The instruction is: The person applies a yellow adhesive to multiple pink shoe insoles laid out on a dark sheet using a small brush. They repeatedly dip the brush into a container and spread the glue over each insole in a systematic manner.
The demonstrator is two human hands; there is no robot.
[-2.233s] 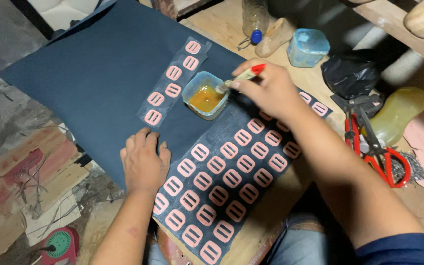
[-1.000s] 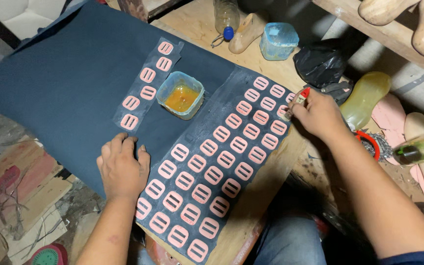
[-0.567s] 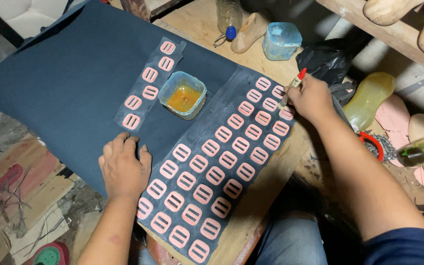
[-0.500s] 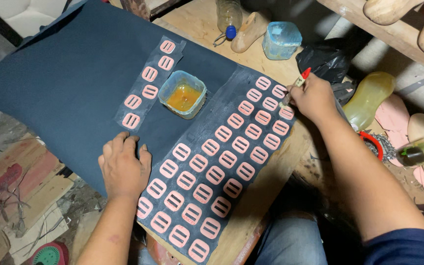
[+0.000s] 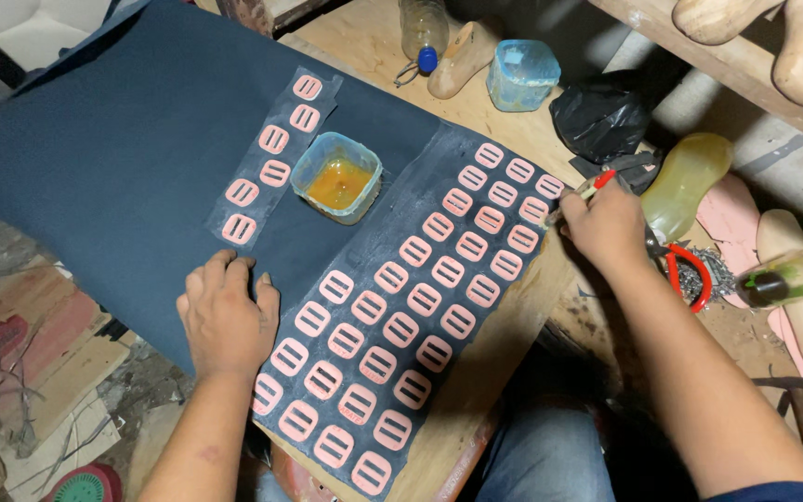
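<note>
1. The right hand (image 5: 608, 226) gripped a red-handled brush (image 5: 580, 191) in closed fingers, its tip at the top right corner of a dark strip (image 5: 420, 307) covered with rows of pink buckle-shaped pieces (image 5: 401, 329).
2. The left hand (image 5: 227, 314) lay flat, fingers spread and holding nothing, pressing the dark blue sheet (image 5: 123, 158) beside the strip's lower left edge.
3. A small square tub of amber glue (image 5: 336, 177) sat on the sheet between the large strip and a narrower strip (image 5: 271, 158) bearing six more pink pieces.
4. On the wooden table (image 5: 364, 37) beyond lay a blue lidded tub (image 5: 522, 74), a wooden shoe last (image 5: 462, 58), a black plastic bag (image 5: 601, 116) and red-handled scissors (image 5: 685, 274) near the right wrist.
</note>
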